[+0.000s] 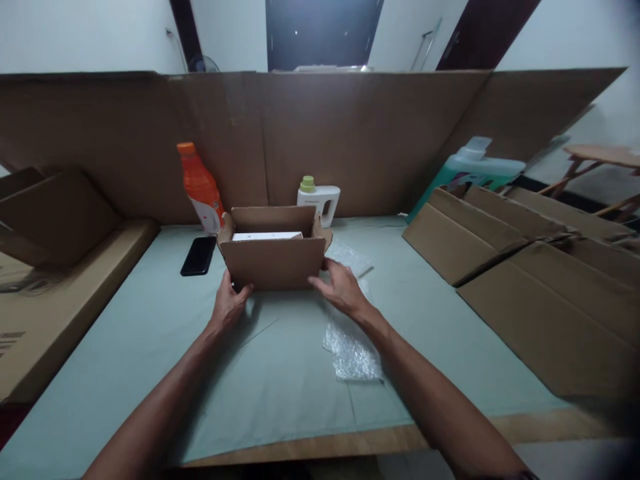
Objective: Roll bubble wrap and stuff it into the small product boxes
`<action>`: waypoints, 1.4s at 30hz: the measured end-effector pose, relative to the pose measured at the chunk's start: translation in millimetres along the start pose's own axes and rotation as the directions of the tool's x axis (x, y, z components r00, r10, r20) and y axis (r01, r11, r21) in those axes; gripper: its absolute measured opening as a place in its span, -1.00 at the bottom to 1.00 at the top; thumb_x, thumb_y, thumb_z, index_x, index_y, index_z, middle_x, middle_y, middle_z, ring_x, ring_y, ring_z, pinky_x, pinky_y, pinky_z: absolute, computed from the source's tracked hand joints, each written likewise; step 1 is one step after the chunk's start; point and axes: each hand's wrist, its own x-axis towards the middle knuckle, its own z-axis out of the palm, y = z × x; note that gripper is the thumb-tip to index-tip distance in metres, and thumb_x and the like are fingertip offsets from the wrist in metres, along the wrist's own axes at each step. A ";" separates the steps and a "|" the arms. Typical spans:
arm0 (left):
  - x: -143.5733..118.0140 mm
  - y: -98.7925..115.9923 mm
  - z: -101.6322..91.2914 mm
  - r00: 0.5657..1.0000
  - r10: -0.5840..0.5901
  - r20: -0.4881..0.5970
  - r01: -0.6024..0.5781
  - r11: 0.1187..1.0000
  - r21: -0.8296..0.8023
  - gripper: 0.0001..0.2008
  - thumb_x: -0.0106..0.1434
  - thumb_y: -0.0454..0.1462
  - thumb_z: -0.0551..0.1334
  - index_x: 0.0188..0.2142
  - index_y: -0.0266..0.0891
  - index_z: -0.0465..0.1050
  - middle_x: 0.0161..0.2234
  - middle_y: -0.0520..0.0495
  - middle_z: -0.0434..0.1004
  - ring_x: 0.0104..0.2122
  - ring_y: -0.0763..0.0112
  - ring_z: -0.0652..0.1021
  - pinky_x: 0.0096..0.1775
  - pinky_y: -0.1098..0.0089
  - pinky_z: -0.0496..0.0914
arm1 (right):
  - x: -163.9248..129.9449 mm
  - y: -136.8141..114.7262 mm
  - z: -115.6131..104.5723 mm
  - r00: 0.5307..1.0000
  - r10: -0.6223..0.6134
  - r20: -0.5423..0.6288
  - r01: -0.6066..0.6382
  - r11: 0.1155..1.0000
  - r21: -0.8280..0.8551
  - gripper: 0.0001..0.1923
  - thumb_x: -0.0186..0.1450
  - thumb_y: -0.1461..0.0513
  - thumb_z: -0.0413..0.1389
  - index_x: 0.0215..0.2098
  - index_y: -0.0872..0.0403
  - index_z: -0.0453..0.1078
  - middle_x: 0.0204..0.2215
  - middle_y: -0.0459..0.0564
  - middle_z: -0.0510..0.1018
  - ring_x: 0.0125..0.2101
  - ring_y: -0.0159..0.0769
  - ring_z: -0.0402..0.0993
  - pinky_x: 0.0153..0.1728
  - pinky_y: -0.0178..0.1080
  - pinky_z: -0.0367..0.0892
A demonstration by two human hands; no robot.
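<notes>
An open cardboard box stands upright in the middle of the cloth-covered table, its side flaps sticking up. Inside it lies a white box-like item, of which only the top edge shows. My left hand grips the box's lower left corner, thumb on the front face. At the lower right corner my right hand holds it the same way, fingers round the side. Clear bubble wrap lies under and beside my right forearm.
Behind the box stand an orange bottle and a white jug with a green cap. A black phone lies left. Folded cardboard boxes and a teal bottle stand right. A large carton flanks the left; a cardboard wall closes the back.
</notes>
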 end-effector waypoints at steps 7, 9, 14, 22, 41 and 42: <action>-12.7 0.0 2.3 0.999 -0.026 -0.024 0.026 1.000 0.007 -0.36 0.23 -0.17 0.24 0.28 -0.21 0.16 0.15 -0.25 0.40 0.13 0.14 0.44 0.11 0.15 0.36 | -14.8 33.1 -30.7 0.999 0.040 0.032 -0.041 0.999 0.035 -0.61 0.35 0.11 0.05 0.08 0.05 0.45 0.03 0.09 0.59 0.01 -0.10 0.51 -0.07 -0.12 0.43; -28.6 3.0 -5.6 0.999 -0.028 -0.038 0.030 0.998 0.050 -0.30 0.23 -0.16 0.26 0.32 -0.16 0.11 0.23 -0.27 0.31 0.20 0.07 0.39 0.12 0.10 0.36 | -33.8 51.5 -45.9 0.996 0.066 0.058 -0.066 0.998 0.004 -0.60 0.31 0.08 0.10 0.06 0.03 0.48 0.01 0.10 0.61 -0.04 -0.07 0.54 -0.09 -0.08 0.43; -82.5 14.8 -6.1 0.990 0.047 0.134 -0.066 0.988 0.136 -0.45 0.24 -0.16 0.24 0.22 -0.13 0.30 0.22 -0.25 0.34 0.15 0.03 0.44 -0.21 0.27 0.52 | -39.4 83.2 -48.5 0.983 0.119 0.137 -0.112 0.992 -0.063 -0.50 0.09 0.14 0.29 0.01 0.06 0.51 -0.14 0.09 0.66 -0.13 -0.03 0.58 -0.11 -0.07 0.44; -125.4 16.8 11.7 0.921 0.061 0.384 -0.109 0.989 0.104 -0.56 0.24 -0.23 0.21 0.12 -0.17 0.43 0.22 -0.29 0.36 0.15 0.01 0.46 -0.24 0.23 0.55 | -29.6 41.3 -63.3 0.964 0.004 0.266 0.026 0.994 -0.109 -0.76 0.28 0.18 0.11 -0.16 0.02 0.57 -0.14 0.00 0.66 -0.19 -0.17 0.58 -0.15 -0.19 0.44; -137.3 40.2 41.1 0.889 -0.145 0.435 0.193 0.979 -0.066 -0.12 0.18 -0.06 0.32 0.37 -0.35 0.03 0.29 -0.47 0.24 0.25 -0.05 0.35 0.22 -0.02 0.24 | -82.8 4.2 -105.0 0.976 -0.128 -0.178 0.201 0.851 0.486 -0.88 0.29 0.13 0.20 -0.30 -0.02 0.56 -0.16 0.00 0.66 -0.04 -0.18 0.54 0.01 -0.12 0.41; -134.4 41.9 47.0 0.880 -0.179 0.439 0.254 0.960 -0.118 -0.04 0.13 -0.05 0.36 0.38 -0.36 -0.02 0.30 -0.49 0.21 0.27 -0.07 0.32 0.25 -0.02 0.19 | -90.0 -0.4 -110.8 0.970 -0.120 -0.211 0.225 0.772 0.594 -0.90 0.26 0.13 0.24 -0.32 -0.04 0.57 -0.17 -0.02 0.66 -0.06 -0.18 0.55 -0.01 -0.12 0.42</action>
